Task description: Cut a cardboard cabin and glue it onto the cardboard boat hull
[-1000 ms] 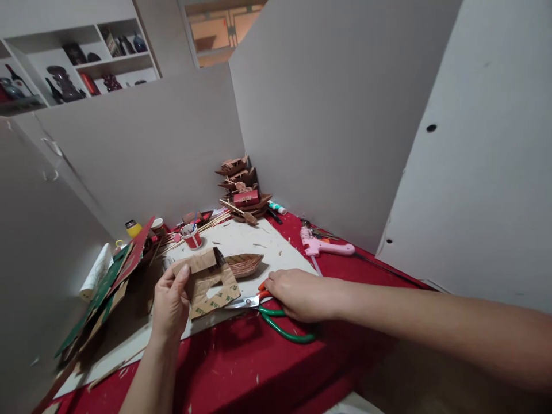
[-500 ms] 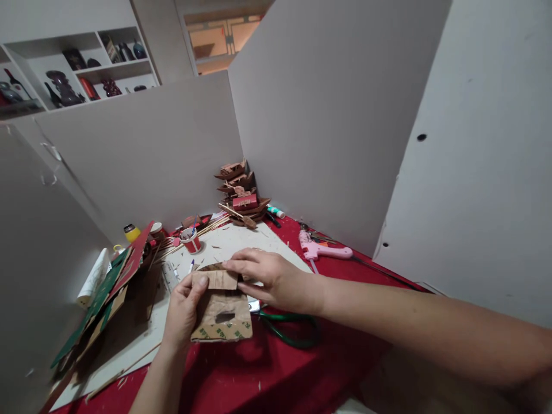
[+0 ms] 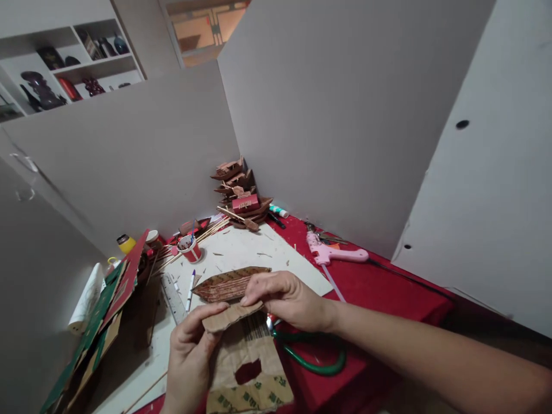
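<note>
Both hands grip a brown cardboard piece (image 3: 241, 356) with a ragged hole, a printed barcode and green-printed tape along its near edge. Across its far end runs a narrow cardboard strip (image 3: 233, 317); whether it is a folded flap or separate, I cannot tell. My left hand (image 3: 190, 345) is closed on the left side, thumb by the strip. My right hand (image 3: 288, 299) pinches the strip's right end. Just beyond lies a boat-shaped cardboard hull (image 3: 228, 283), partly behind my right hand. Green-handled scissors (image 3: 317, 363) lie to the right, their blades mostly hidden.
A pink glue gun (image 3: 332, 252) lies on the red cloth (image 3: 379, 287). Stacked model boats (image 3: 241, 198) stand in the far corner. On the white board (image 3: 267, 247) are a paper cup (image 3: 190, 250), a marker (image 3: 191, 290) and a ruler (image 3: 172, 299). Cardboard sheets (image 3: 103, 310) lean at left.
The cardboard piece has come nearer and lower, its strip now tilted up. My right hand has shifted its pinch along the strip. The boat-shaped hull shows more fully behind it.
</note>
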`<state>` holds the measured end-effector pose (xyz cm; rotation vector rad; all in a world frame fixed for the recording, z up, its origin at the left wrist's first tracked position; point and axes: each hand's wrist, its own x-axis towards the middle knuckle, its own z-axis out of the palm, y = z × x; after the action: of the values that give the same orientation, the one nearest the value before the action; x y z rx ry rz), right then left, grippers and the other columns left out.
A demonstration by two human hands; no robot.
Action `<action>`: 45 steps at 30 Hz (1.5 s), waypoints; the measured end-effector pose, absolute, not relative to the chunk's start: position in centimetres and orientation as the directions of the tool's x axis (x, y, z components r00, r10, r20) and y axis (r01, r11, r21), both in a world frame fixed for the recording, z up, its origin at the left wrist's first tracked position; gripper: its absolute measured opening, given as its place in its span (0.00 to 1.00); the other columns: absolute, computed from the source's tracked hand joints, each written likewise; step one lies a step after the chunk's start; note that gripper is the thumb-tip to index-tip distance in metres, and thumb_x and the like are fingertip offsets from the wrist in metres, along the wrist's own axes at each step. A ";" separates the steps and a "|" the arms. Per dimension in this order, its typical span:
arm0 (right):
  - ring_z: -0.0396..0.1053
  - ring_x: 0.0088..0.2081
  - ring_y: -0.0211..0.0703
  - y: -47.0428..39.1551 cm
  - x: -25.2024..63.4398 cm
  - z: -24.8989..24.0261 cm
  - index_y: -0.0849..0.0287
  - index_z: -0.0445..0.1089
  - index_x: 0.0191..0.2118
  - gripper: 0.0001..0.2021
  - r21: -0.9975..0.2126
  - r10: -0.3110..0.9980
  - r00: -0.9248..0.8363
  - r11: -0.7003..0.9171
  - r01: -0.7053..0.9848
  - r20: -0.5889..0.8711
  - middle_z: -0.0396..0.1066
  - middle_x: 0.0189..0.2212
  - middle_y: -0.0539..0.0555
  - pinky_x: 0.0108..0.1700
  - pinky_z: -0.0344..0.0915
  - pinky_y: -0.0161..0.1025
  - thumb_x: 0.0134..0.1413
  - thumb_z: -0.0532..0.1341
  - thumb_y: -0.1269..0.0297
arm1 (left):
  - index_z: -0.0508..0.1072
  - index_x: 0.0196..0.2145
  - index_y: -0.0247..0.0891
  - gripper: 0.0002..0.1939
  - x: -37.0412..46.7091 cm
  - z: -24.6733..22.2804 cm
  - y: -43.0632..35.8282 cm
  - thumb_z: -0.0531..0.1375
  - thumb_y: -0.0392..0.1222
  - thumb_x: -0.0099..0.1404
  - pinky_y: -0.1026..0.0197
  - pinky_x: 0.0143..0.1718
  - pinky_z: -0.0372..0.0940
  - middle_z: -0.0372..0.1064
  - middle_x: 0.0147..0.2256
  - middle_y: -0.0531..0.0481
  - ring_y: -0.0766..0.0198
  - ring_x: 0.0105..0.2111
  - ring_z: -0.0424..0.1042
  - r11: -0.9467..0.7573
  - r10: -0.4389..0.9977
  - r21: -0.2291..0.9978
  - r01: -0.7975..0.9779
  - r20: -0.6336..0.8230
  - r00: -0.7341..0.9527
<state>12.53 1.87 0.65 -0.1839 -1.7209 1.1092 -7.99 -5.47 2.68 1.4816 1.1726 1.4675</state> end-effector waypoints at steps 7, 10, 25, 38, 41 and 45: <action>0.67 0.32 0.36 1.6 14.3 1.6 0.62 0.72 0.50 0.19 -0.942 0.660 -0.691 0.320 -0.097 0.295 0.72 0.36 0.54 0.34 0.64 0.32 0.51 0.59 0.70 | 0.83 0.34 0.49 0.08 -7.5 2.0 -5.8 0.69 0.46 0.53 0.64 0.35 0.71 0.81 0.34 0.48 0.57 0.34 0.78 -0.283 0.934 0.913 0.294 0.331 -0.131; 0.62 0.29 0.35 1.6 14.1 2.3 0.66 0.74 0.42 0.16 -0.933 0.623 -0.727 0.355 -0.067 0.289 0.68 0.28 0.51 0.30 0.60 0.31 0.55 0.61 0.57 | 0.83 0.34 0.50 0.08 -6.9 1.7 -5.9 0.69 0.48 0.54 0.64 0.35 0.71 0.81 0.33 0.49 0.57 0.32 0.78 -0.284 0.930 0.913 0.292 0.337 -0.148; 0.52 0.23 0.30 1.8 13.7 -1.2 0.65 0.66 0.28 0.10 -0.969 0.500 -0.832 0.180 -0.170 0.239 0.55 0.21 0.44 0.24 0.52 0.28 0.57 0.61 0.64 | 0.82 0.37 0.51 0.10 -6.7 0.4 -5.7 0.67 0.38 0.57 0.66 0.30 0.70 0.81 0.32 0.50 0.60 0.29 0.78 -0.327 0.943 0.850 0.413 0.322 0.084; 0.49 0.21 0.29 2.2 13.8 -1.6 0.60 0.59 0.24 0.13 -0.898 0.540 -0.769 0.429 -0.097 0.341 0.51 0.18 0.43 0.22 0.47 0.30 0.58 0.58 0.63 | 0.81 0.34 0.37 0.19 -7.4 0.4 -5.1 0.60 0.56 0.61 0.60 0.34 0.66 0.75 0.29 0.43 0.55 0.30 0.72 0.015 0.998 0.958 0.286 -0.032 0.055; 0.50 0.20 0.30 2.0 13.7 -1.9 0.59 0.56 0.24 0.13 -0.871 0.543 -0.760 0.488 -0.061 0.357 0.52 0.19 0.43 0.23 0.48 0.31 0.58 0.57 0.65 | 0.81 0.33 0.40 0.14 -7.3 0.3 -4.9 0.57 0.48 0.66 0.64 0.29 0.64 0.74 0.25 0.47 0.61 0.24 0.70 -0.139 0.986 0.878 0.457 0.078 0.149; 0.50 0.20 0.30 1.7 13.5 -2.0 0.58 0.54 0.23 0.14 -0.864 0.514 -0.772 0.496 -0.087 0.374 0.50 0.18 0.43 0.23 0.48 0.31 0.58 0.56 0.65 | 0.76 0.27 0.38 0.14 -7.0 0.6 -5.1 0.56 0.44 0.68 0.66 0.23 0.60 0.70 0.21 0.50 0.64 0.21 0.67 -0.197 0.973 0.823 0.532 0.096 0.211</action>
<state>13.48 1.74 -1.96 -0.3492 -2.1311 1.2785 -6.97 -5.06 0.58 1.8280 1.3984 0.8509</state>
